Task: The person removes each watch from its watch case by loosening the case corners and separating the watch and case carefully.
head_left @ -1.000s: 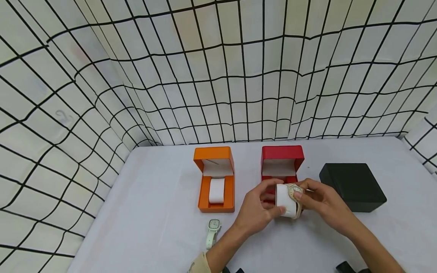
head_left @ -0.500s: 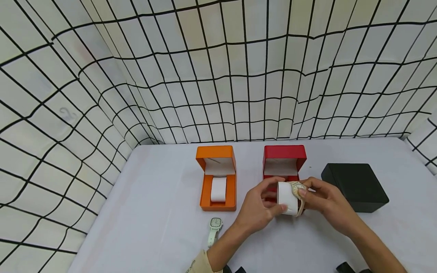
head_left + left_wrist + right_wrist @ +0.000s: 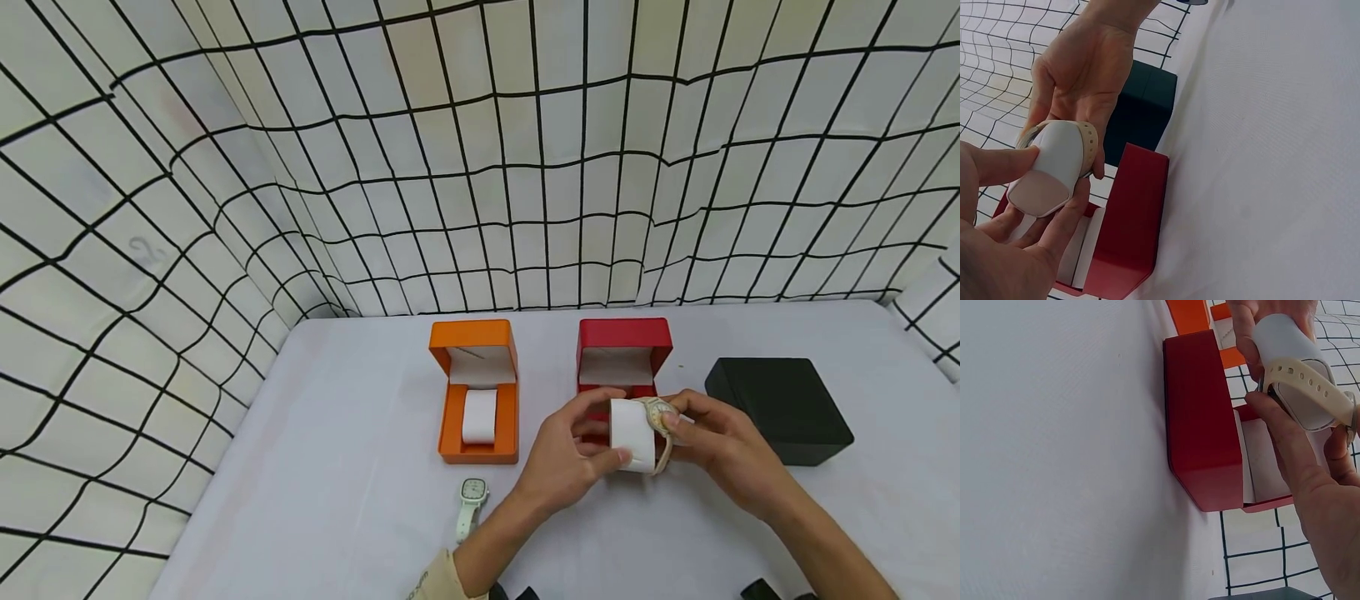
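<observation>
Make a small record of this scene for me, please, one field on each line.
left hand: grips the smooth white watch cushion
right hand: pinches the round-faced cream watch at the cushion's end
red square box: open, behind the hands
orange square box: open, another white cushion inside
pale green square-faced watch: on white cloth, before the orange box
dark square box: looks closed, right of the red box

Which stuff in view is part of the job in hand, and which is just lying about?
In the job:
- cream watch, pinched by the right hand at the cushion's end
- cushion, held by the left hand
- red box, open behind the hands; probably involved

Lying about, as far as I can tell:
- orange box, open
- green watch
- black box, closed
</observation>
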`<state>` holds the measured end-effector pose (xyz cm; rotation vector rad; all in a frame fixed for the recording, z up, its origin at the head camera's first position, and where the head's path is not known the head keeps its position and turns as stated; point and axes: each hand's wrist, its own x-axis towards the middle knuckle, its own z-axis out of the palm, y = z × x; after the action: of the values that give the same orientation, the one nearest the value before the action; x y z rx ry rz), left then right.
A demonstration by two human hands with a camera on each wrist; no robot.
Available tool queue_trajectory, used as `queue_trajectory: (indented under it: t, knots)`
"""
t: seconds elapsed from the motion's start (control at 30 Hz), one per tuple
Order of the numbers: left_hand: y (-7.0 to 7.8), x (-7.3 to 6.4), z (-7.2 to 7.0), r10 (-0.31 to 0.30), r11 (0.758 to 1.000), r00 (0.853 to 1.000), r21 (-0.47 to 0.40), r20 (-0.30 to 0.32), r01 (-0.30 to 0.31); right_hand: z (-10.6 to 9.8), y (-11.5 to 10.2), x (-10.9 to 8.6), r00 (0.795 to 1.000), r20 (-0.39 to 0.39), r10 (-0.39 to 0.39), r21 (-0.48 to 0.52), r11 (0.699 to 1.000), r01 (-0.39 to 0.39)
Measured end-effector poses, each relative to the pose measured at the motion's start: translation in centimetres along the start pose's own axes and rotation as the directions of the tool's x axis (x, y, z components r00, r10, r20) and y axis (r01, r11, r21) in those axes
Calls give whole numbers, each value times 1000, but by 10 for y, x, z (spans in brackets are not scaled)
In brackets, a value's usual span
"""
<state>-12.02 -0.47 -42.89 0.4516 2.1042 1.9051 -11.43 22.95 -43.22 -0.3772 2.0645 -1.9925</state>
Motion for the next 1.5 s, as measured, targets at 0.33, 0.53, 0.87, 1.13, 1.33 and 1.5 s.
queue_trajectory:
  t: [0.33,0.53,0.87,1.13,1.33,1.5]
  knots:
    - [0,-2,-1,6,1000,1000,-29,-7,-6,-6,6,1,999,22,36,74,997,-38]
    - [-1,-2,-4,-7,995,1000,-97,-14,6,-8,8,-2,997,-77,12,76,997,-6]
    - [-2,-2,-3,5,997,999,-72,-47,-8,3,-6,-5,960,-279,1,-223,973,-66]
    - [-2,0,-3,7,997,998,-78,-67,-13,6,-8,-8,914,-405,-29,-313,944,-108]
    - [-3,1,-3,4,996,997,-84,-78,-11,6,-9,-11,902,-432,15,-293,943,-156]
    - [-2,2,-3,-10,996,996,-90,-86,3,2,-10,-12,900,-428,85,-275,936,-219]
